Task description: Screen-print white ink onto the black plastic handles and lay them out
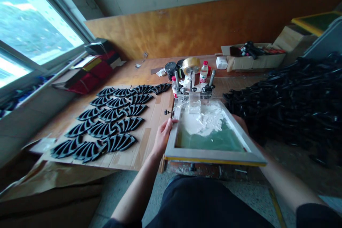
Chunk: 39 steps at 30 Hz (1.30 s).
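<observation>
A screen printing frame with a green mesh and a grey border lies in front of me, hinged to a clamp at its far end. Thick white ink is spread over the far part of the mesh, and a clear squeegee block stands in it. At the frame's left border is my left hand, its fingers drawn together and their tips partly hidden by the edge. Beyond the right border, my right hand shows only in part; the frame covers its fingers.
Black fan-shaped plastic pieces lie in rows on cardboard to the left. A large heap of black parts fills the right. Behind the frame stand a tape roll, bottles and a carton.
</observation>
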Each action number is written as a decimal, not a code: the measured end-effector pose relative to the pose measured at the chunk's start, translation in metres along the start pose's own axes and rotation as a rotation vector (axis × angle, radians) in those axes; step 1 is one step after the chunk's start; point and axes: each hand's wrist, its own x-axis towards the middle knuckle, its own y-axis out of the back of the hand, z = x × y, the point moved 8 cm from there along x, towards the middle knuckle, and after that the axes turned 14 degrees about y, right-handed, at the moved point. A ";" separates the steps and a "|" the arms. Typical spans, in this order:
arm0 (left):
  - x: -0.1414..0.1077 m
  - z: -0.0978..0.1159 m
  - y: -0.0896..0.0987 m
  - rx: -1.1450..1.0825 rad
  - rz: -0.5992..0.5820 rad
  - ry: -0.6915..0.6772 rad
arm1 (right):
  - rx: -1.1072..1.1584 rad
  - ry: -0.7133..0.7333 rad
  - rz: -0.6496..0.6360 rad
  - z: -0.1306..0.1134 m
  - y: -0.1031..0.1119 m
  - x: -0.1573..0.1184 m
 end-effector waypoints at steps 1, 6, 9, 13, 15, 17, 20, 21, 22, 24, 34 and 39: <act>0.001 -0.022 -0.001 0.037 -0.020 0.056 | 0.000 -0.040 0.031 0.010 0.006 0.008; 0.027 -0.112 -0.007 0.183 -0.013 0.176 | 0.079 0.067 0.049 -0.038 -0.009 0.077; 0.040 -0.136 -0.008 0.279 0.025 0.180 | 0.087 0.198 -0.233 -0.085 -0.047 0.104; 0.044 -0.141 -0.006 0.307 0.020 0.177 | 0.123 0.256 -0.482 -0.106 -0.073 0.083; 0.042 -0.139 -0.005 0.312 0.025 0.171 | 0.181 0.373 -0.490 -0.114 -0.069 0.061; 0.041 -0.137 -0.004 0.316 0.043 0.184 | 0.277 0.533 -0.499 -0.124 -0.060 0.038; 0.039 -0.133 -0.002 0.306 0.080 0.213 | 0.384 0.652 -0.549 -0.130 -0.050 0.022; 0.038 -0.132 -0.002 0.298 0.086 0.219 | 0.399 0.638 -0.561 -0.129 -0.050 0.023; 0.038 -0.130 -0.002 0.288 0.088 0.220 | 0.404 0.604 -0.559 -0.127 -0.051 0.026; 0.036 -0.128 -0.003 0.267 0.076 0.219 | 0.378 0.521 -0.500 -0.125 -0.052 0.032; 0.035 -0.127 -0.005 0.193 0.006 0.222 | 0.342 0.428 -0.402 -0.132 -0.051 0.031; 0.018 -0.085 -0.003 0.098 -0.044 0.195 | 0.222 0.150 -0.224 -0.083 -0.033 0.113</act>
